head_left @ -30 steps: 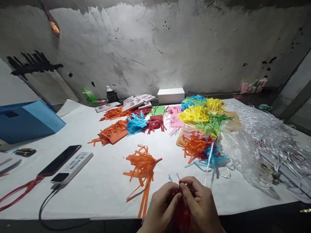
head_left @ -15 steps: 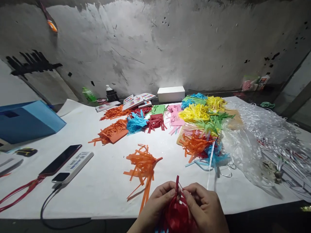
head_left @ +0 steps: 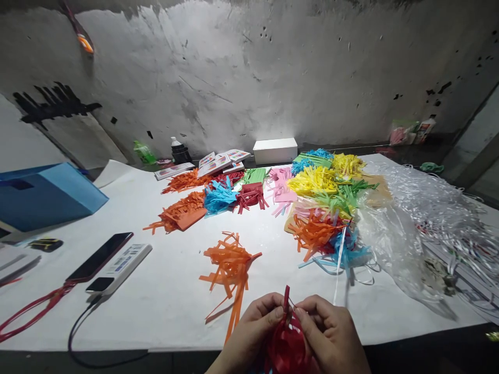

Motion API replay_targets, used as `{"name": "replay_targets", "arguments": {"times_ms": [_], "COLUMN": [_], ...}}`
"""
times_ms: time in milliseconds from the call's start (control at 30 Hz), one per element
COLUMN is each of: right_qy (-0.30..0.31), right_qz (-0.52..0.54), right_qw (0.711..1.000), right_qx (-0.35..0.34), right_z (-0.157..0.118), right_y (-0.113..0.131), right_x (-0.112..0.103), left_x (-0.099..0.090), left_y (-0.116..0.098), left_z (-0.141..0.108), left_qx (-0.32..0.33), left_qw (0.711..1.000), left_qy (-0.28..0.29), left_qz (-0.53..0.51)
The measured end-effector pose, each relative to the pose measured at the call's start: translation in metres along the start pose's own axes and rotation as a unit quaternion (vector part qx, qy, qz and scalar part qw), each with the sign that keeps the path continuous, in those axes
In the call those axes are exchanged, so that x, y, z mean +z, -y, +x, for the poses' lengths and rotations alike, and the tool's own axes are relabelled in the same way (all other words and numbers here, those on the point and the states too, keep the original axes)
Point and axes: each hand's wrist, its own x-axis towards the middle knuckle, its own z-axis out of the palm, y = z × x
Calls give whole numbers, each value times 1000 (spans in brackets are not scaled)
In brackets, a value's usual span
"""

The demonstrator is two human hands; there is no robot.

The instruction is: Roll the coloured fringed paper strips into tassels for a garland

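At the table's front edge my left hand (head_left: 262, 327) is closed around a red paper tassel (head_left: 288, 348), its twisted tip standing up above the thumb. My right hand (head_left: 329, 327) pinches a thin strand that runs from the fingertips toward that tip; its other end is hidden. Red fringe hangs below both hands, and a bit of blue shows beneath it. Just beyond my left hand an orange paper tassel (head_left: 230, 262) lies spread flat, with its strips trailing toward me.
Coloured fringed paper (head_left: 312, 179) is heaped right of centre, with more orange fringe (head_left: 179, 210) to the left. A plastic bag (head_left: 393, 239) and white strings (head_left: 436, 202) cover the right side. A phone (head_left: 102, 254), power bank (head_left: 120, 270) and blue box (head_left: 58, 189) lie left.
Both hands stay together at the red tassel with only slight finger movement. The whole view has shifted a little; the things on the table lie as before.
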Motion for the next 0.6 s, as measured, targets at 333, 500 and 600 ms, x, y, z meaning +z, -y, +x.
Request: {"name": "replay_targets", "arguments": {"times_ms": [333, 500, 600], "right_qy": [3, 4, 11], "right_qz": [-4, -6, -17], "right_qw": [1000, 1000, 1000], "right_qx": [3, 11, 13], "right_z": [-2, -2, -2], "right_y": [4, 2, 1], "right_x": [-2, -3, -4], "left_x": [3, 1, 2], "left_y": [-5, -3, -2], "left_z": [-3, -4, -4], "left_qx": [14, 19, 22], "left_qw": [1000, 1000, 1000], "left_qy": [9, 7, 2], "left_qz": [10, 12, 22]}}
